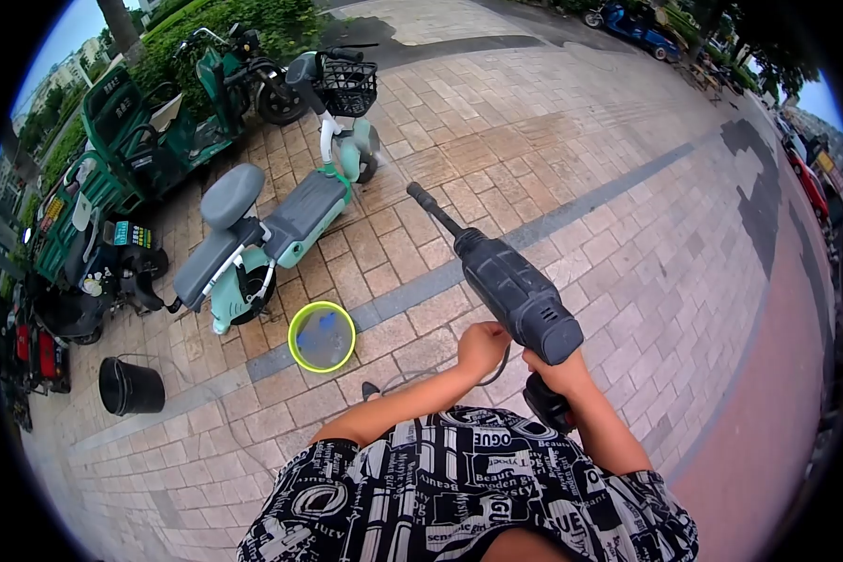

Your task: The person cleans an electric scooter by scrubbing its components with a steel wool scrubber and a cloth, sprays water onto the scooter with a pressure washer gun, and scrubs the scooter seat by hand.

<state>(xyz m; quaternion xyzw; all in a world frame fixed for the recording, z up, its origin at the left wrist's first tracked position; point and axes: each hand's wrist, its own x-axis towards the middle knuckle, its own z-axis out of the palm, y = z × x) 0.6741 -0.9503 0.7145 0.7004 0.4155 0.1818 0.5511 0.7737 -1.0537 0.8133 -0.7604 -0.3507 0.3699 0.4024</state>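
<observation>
My right hand [556, 369] is wrapped round the rear handle of a black cordless pressure washer gun [517, 292]. Its nozzle points forward and left, toward a mint-green electric scooter [304, 208] with a grey seat and a black front basket. Faint mist hangs near the scooter's front wheel. My left hand [482, 347] is closed beside the underside of the gun, where a thin dark hose [498, 373] loops down; its fingertips and what they hold are hidden. Left of my feet stands a yellow-green-rimmed bucket [348, 348] of cloudy water with something blue in it.
A black bucket [131, 386] stands at the left. Behind the scooter are a green cargo tricycle [122, 112] and a dark parked scooter [140, 267]. The brick paving [421, 140] is wet around the scooter. A blue vehicle [632, 30] is parked far off.
</observation>
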